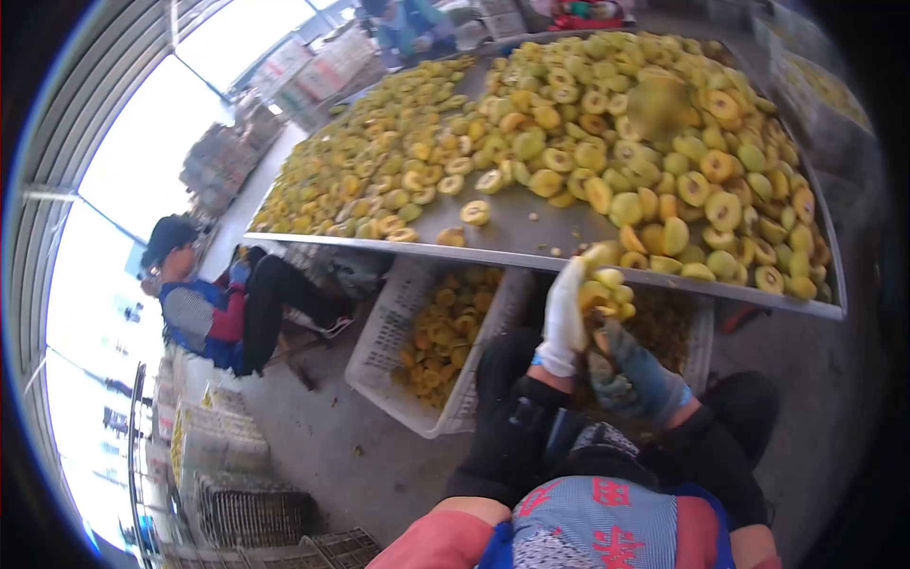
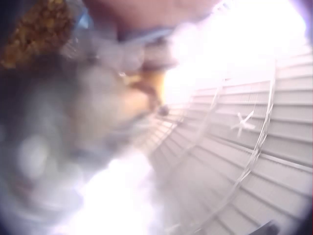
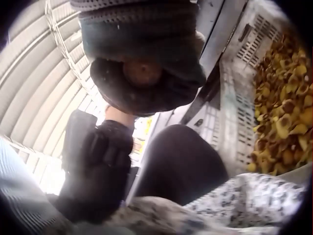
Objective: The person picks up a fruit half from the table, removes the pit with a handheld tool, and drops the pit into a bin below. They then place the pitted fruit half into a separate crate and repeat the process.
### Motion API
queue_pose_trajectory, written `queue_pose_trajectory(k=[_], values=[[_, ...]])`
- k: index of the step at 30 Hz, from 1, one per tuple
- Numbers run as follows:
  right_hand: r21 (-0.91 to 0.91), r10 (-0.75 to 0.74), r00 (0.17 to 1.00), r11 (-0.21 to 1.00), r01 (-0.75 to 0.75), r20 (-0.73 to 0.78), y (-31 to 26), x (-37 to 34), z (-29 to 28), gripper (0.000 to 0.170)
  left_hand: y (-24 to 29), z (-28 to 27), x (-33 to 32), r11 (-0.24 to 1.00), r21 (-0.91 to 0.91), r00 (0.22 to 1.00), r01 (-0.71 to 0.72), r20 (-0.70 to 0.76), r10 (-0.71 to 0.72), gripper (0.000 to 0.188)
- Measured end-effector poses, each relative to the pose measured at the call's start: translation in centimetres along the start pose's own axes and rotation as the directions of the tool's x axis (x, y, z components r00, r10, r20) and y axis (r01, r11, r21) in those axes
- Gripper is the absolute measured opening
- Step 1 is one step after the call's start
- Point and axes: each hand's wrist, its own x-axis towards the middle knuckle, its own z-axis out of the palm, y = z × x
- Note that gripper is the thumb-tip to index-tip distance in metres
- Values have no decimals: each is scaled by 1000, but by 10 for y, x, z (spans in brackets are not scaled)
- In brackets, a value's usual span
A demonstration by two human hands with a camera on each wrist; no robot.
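My left hand (image 1: 566, 318), in a white glove, is raised at the near edge of the metal table and holds several yellow-green fruit pieces (image 1: 611, 289). Just below and to the right, my right hand (image 1: 643, 375) in a grey-blue glove comes up close against the left hand's fruit. In the right wrist view its fingers are curled round a handle whose round brown end (image 3: 142, 72) shows; the handle's other end is hidden. Blur covers most of the left wrist view, where a yellow-orange fruit piece (image 2: 146, 93) appears by the glove.
Halved yellow fruit (image 1: 654, 171) is heaped on the metal table (image 1: 531, 223). Beneath its edge stands a white crate (image 1: 379, 332) of fruit halves, with another crate (image 1: 700, 341) under my hands. A person (image 1: 213, 303) sits at left; stacked crates (image 1: 251, 507) stand lower left.
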Motion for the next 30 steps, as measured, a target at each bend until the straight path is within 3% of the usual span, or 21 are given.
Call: queue_pose_trajectory(k=[1,2,3,4,5,6,7,8,10,11,13,14,15,16,17,18,20,21,25,27,30], values=[[-367,-217,963,918,147,-157,4,1,7,41,6,-19,9,987,-161,999,5,41,1,35],[-869,-528,831,315,382,174,20,11,-19,27,20,-48,20,966,-256,997,33,80,-13,28],[-847,-434,901,469,251,27,25,13,-27,28,38,-34,12,948,-273,971,-161,-218,102,22],[-793,-324,938,600,106,-120,30,14,-35,30,60,-53,15,943,-250,965,-220,-197,173,20],[-774,-337,909,633,25,-247,22,6,-28,37,81,-61,11,942,-46,919,-334,-236,314,22],[-748,-339,870,662,-51,-359,14,0,-24,45,90,-54,0,843,331,777,-425,-344,527,27],[-649,-281,855,757,-82,-436,5,-7,-18,51,108,-82,4,581,752,634,-313,-291,717,32],[-534,-214,838,839,-105,-502,-3,-13,-12,56,115,-84,5,359,924,559,-135,-228,797,31],[-440,-199,816,895,-74,-542,-9,-13,-12,64,130,-109,25,-227,970,434,82,170,885,31],[-467,-255,811,884,-25,-527,-8,-12,-13,67,120,-65,30,-281,958,499,55,217,839,32],[-507,-328,760,862,-4,-562,-15,-9,-4,68,102,-36,73,-137,971,717,-194,236,656,40],[-389,-274,762,921,32,-586,-15,-5,-12,67,90,-27,100,-406,870,693,-281,476,541,44],[-262,-221,765,962,71,-604,-15,4,-25,66,77,-5,119,-474,804,730,-360,559,393,50],[-133,-171,769,985,112,-616,-16,7,-34,65,66,-2,147,-614,662,682,-430,683,260,56],[-4,-98,799,993,118,-593,-23,3,-28,61,57,-6,173,-627,624,706,-467,690,161,58],[-71,-121,808,993,98,-577,-26,1,-23,61,49,0,190,-662,605,791,-443,611,29,66],[-219,-176,818,974,62,-547,-25,-4,-14,62,38,22,189,-827,526,939,-199,345,-6,72],[-366,-253,810,929,52,-529,-24,-8,-13,60,40,33,191,-860,493,962,-129,272,11,81],[-421,-534,740,830,366,-408,-2,8,-35,42,41,-17,197,-685,701,932,-200,353,88,41],[-551,-634,663,743,380,-399,5,23,-50,38,38,-26,181,-582,757,875,-296,460,153,32],[-590,-793,517,596,545,-323,10,29,-48,33,41,-21,151,-154,952,928,-265,295,227,31]])
